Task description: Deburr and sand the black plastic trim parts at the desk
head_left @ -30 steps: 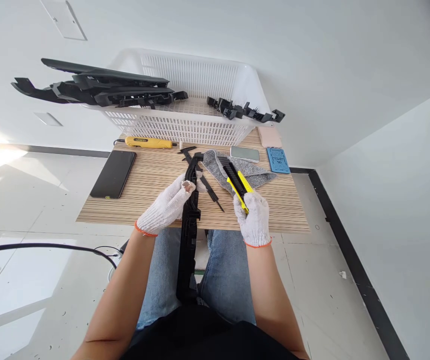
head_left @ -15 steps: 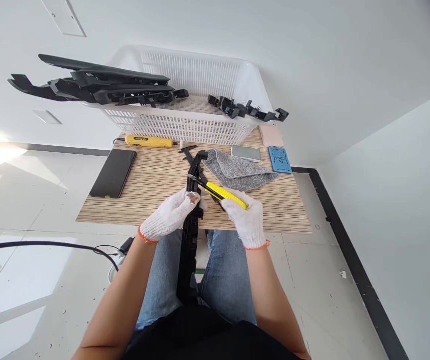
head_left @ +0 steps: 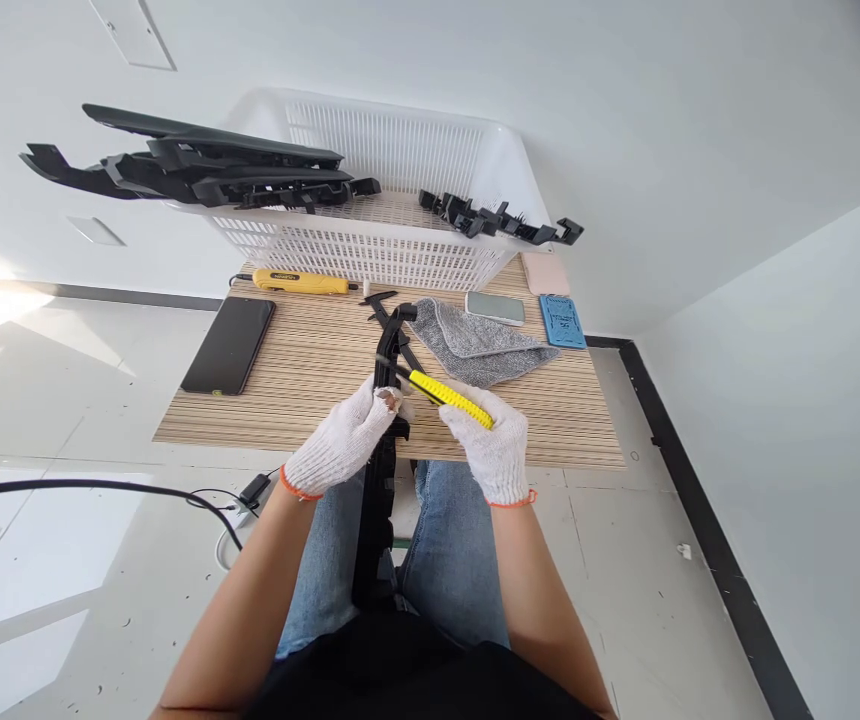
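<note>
A long black plastic trim part point(head_left: 380, 480) runs from between my knees up over the table's front edge. My left hand point(head_left: 355, 428), in a white knit glove with a worn thumb tip, is closed around its upper stretch. My right hand point(head_left: 488, 435), gloved too, grips a yellow utility knife point(head_left: 451, 398). The knife's blade points left and lies at the part's edge, just above my left thumb; whether it touches I cannot tell. Behind the part's hooked top end lies a black caliper point(head_left: 381, 312), partly hidden, beside a grey cloth point(head_left: 467, 340).
A white plastic basket point(head_left: 370, 235) stands at the table's back, with several black trim parts point(head_left: 205, 170) overhanging its left side. On the wooden table point(head_left: 310, 350) lie a black phone point(head_left: 229, 346), a yellow corded tool point(head_left: 301, 282), a grey-green device point(head_left: 494, 308) and a blue card point(head_left: 562, 321).
The knife has shifted very slightly down and left against the part, its blade now smeared by motion. My left hand keeps its hold, and the whole view has moved a little.
</note>
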### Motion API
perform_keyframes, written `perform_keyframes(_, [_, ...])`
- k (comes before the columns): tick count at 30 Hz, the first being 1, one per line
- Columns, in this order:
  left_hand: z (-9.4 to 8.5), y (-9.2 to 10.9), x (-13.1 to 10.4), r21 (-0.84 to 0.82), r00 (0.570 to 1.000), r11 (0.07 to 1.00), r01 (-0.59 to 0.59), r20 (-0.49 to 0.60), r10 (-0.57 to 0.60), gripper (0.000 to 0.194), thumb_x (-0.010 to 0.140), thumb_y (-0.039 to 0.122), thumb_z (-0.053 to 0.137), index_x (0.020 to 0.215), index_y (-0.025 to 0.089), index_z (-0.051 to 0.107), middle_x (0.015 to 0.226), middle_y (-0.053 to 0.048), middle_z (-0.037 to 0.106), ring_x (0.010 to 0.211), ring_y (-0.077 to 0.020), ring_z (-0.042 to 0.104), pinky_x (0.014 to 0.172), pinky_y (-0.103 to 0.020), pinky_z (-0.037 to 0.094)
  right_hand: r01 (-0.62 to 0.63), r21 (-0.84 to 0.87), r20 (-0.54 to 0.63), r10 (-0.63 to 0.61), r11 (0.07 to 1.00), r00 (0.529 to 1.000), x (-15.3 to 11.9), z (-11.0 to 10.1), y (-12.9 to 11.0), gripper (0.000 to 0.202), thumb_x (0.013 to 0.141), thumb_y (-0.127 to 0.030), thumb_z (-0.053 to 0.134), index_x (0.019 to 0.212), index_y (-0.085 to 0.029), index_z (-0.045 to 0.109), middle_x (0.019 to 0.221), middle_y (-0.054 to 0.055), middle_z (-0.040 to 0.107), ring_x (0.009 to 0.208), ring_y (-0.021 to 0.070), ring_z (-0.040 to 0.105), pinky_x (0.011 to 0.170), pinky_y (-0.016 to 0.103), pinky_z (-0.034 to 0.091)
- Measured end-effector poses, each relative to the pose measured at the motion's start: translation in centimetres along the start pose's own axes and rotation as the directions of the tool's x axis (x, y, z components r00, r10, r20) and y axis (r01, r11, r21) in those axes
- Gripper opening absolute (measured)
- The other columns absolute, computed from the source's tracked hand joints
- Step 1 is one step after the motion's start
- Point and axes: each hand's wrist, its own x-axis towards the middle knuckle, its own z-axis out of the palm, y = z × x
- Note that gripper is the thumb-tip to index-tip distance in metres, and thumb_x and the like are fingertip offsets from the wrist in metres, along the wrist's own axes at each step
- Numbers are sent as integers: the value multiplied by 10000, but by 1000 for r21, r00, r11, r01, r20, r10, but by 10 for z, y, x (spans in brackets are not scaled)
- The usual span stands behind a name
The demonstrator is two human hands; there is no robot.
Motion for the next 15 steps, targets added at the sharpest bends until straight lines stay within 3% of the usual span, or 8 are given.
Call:
perform_keyframes(2, [0, 1, 0, -5, 1000, 1000, -9, 0, 9, 522, 1064, 584, 309, 942, 234, 677, 993, -57, 712, 944, -240, 646, 956, -392, 511, 3, 13, -31, -3, 1000, 1000, 0, 0, -1, 411, 660, -426, 898, 998, -194, 883, 711, 13, 725, 509, 118, 570, 456, 256, 490])
perform_keyframes(6, [0, 1, 1, -16, 1000, 1000, -10, 4, 11, 524, 1063, 587, 314, 970, 232, 688, 1001, -62, 722, 962, -250, 648, 950, -395, 514, -7, -10, 13, 7, 1000, 1000, -2, 3, 2, 409, 647, -411, 911, 984, -181, 878, 682, 9, 706, 500, 116, 542, 451, 260, 462])
perform_keyframes(8, [0, 0, 0, -37, 1000, 999, -15, 6, 15, 554, 1060, 627, 310, 989, 235, 696, 1039, -73, 740, 998, -263, 650, 972, -410, 507, 28, 28, -117, -24, 999, 993, -3, 5, 7, 421, 692, -442, 882, 1019, -178, 868, 651, -1, 677, 490, 119, 515, 446, 264, 433])
perform_keyframes(10, [-1, -3, 0, -77, 999, 996, -35, -1, 35, 597, 1047, 684, 310, 982, 238, 700, 1082, -89, 754, 1058, -281, 644, 1009, -423, 493, 85, 49, -310, -66, 995, 949, -2, 5, 12, 443, 773, -498, 812, 1085, -186, 849, 664, -2, 665, 486, 122, 490, 447, 272, 406])
perform_keyframes(12, [-1, -7, 0, -124, 998, 990, -65, -22, 63, 627, 1029, 733, 326, 958, 238, 704, 1091, -98, 759, 1102, -292, 633, 1033, -428, 481, 123, -76, -425, -144, 989, 893, 3, 1, 15, 463, 839, -532, 750, 1172, -219, 829, 771, 21, 706, 562, 147, 548, 505, 281, 436])
perform_keyframes(13, [-1, -9, 0, -148, 997, 986, -77, -33, 73, 633, 1021, 748, 341, 949, 235, 706, 1082, -100, 758, 1110, -292, 630, 1038, -427, 479, 123, -198, -425, -198, 973, 884, 7, -1, 15, 469, 855, -537, 740, 1214, -245, 819, 857, 39, 733, 636, 168, 598, 559, 291, 464])
perform_keyframes(15, [-1, -13, -1, -198, 995, 976, -89, -53, 80, 630, 1007, 764, 380, 938, 229, 705, 1056, -100, 754, 1098, -284, 633, 1018, -412, 495, 109, -480, -316, -287, 871, 904, 15, -7, 12, 458, 858, -522, 761, 1255, -298, 814, 1017, 72, 756, 789, 214, 663, 666, 319, 494])
